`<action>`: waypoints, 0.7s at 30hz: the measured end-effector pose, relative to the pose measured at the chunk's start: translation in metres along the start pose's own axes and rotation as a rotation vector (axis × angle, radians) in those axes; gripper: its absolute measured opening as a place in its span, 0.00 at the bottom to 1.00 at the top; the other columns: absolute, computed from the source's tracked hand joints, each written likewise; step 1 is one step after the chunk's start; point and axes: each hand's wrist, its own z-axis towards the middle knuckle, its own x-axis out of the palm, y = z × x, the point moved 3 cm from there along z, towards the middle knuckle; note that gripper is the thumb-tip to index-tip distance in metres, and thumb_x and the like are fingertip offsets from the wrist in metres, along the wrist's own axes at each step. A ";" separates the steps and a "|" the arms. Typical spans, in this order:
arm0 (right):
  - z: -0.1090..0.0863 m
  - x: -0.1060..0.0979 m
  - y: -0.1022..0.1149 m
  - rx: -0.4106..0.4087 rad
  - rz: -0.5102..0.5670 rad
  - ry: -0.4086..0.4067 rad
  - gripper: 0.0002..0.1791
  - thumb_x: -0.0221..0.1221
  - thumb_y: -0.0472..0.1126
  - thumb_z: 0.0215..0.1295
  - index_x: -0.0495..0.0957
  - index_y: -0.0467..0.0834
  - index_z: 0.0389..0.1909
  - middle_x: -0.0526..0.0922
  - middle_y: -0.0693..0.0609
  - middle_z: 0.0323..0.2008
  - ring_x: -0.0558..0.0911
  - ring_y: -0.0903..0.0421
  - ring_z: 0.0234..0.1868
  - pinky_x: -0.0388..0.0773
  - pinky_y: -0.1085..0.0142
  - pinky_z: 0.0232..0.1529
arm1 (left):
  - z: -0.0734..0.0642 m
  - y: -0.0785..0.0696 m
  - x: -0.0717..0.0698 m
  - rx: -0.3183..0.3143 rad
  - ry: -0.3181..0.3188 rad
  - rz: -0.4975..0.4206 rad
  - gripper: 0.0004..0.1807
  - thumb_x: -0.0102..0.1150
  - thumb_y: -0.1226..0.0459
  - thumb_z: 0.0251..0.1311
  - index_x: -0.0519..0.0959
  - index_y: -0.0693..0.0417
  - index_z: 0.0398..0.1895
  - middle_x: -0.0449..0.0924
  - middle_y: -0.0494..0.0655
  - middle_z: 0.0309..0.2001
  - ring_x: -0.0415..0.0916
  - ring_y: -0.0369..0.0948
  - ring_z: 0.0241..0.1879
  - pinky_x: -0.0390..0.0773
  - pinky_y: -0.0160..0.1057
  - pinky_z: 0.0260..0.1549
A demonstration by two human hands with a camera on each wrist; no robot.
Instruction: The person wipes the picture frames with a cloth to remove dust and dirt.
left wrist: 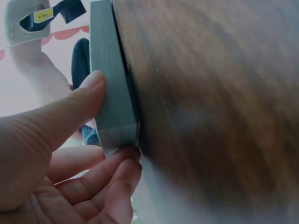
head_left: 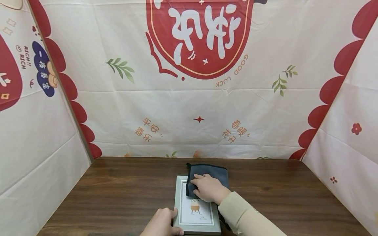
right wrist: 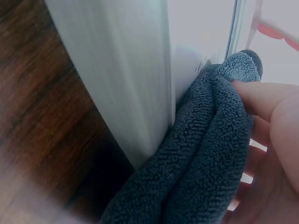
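A picture frame (head_left: 197, 228) with a pale grey-green border lies face up near the table's front, showing a small printed figure. My left hand (head_left: 161, 223) grips its near left corner; in the left wrist view the thumb is on the side edge and the fingers curl at the corner. A dark blue-grey cloth (head_left: 208, 169) with black edging covers the frame's upper right part. My right hand (head_left: 209, 188) presses it down with spread fingers. Close up in the right wrist view, the folded cloth (right wrist: 201, 135) lies against the frame's border, the thumb touching it.
The brown wooden table (head_left: 127, 193) reaches back to a white printed cloth backdrop (head_left: 189, 105). Similar side panels with red scallops stand at left and right. The right sleeve (head_left: 245, 213) is pale, and a dark strap with a yellow label (left wrist: 44, 16) crosses it.
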 end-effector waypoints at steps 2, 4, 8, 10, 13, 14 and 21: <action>0.000 0.001 -0.001 -0.008 0.011 -0.003 0.22 0.58 0.49 0.63 0.76 0.49 0.57 0.71 0.47 0.64 0.71 0.42 0.62 0.72 0.51 0.57 | 0.000 0.000 0.000 -0.006 0.002 -0.011 0.34 0.73 0.62 0.43 0.74 0.77 0.51 0.79 0.69 0.45 0.76 0.35 0.33 0.75 0.37 0.28; -0.001 0.001 -0.002 -0.018 0.032 -0.005 0.22 0.58 0.49 0.63 0.76 0.48 0.57 0.71 0.47 0.64 0.71 0.41 0.62 0.71 0.51 0.57 | -0.001 0.000 0.001 -0.009 0.005 -0.019 0.34 0.73 0.62 0.43 0.74 0.77 0.51 0.80 0.69 0.45 0.76 0.35 0.32 0.75 0.37 0.28; -0.002 0.002 -0.005 -0.036 0.072 -0.011 0.21 0.58 0.48 0.63 0.76 0.48 0.57 0.71 0.46 0.64 0.70 0.40 0.62 0.70 0.50 0.58 | -0.001 0.000 0.001 -0.012 0.008 -0.025 0.34 0.73 0.62 0.43 0.74 0.78 0.51 0.80 0.69 0.44 0.77 0.36 0.31 0.75 0.37 0.27; -0.002 0.002 -0.007 -0.045 0.082 -0.015 0.21 0.58 0.47 0.63 0.76 0.47 0.57 0.71 0.45 0.64 0.70 0.40 0.63 0.70 0.50 0.58 | 0.000 0.000 0.000 -0.022 0.010 -0.029 0.34 0.73 0.62 0.43 0.74 0.77 0.51 0.79 0.70 0.45 0.76 0.36 0.32 0.75 0.37 0.27; -0.002 0.003 -0.008 -0.054 0.084 -0.022 0.21 0.58 0.47 0.63 0.76 0.47 0.57 0.71 0.45 0.64 0.70 0.40 0.63 0.69 0.50 0.59 | 0.000 0.000 0.000 -0.027 0.010 -0.027 0.35 0.74 0.61 0.43 0.74 0.77 0.51 0.79 0.70 0.46 0.75 0.36 0.32 0.74 0.37 0.27; -0.002 0.004 -0.008 -0.055 0.082 -0.024 0.21 0.58 0.47 0.63 0.76 0.47 0.57 0.71 0.45 0.64 0.70 0.40 0.63 0.69 0.50 0.59 | 0.000 0.000 -0.001 -0.026 0.010 -0.027 0.35 0.74 0.61 0.43 0.74 0.77 0.51 0.78 0.70 0.46 0.75 0.35 0.31 0.74 0.36 0.27; -0.003 0.005 -0.008 -0.048 0.089 -0.021 0.22 0.58 0.48 0.64 0.76 0.47 0.58 0.70 0.45 0.65 0.70 0.41 0.63 0.69 0.51 0.59 | 0.000 0.000 -0.001 -0.007 0.001 -0.021 0.35 0.74 0.61 0.43 0.74 0.77 0.51 0.79 0.70 0.45 0.74 0.33 0.29 0.73 0.35 0.26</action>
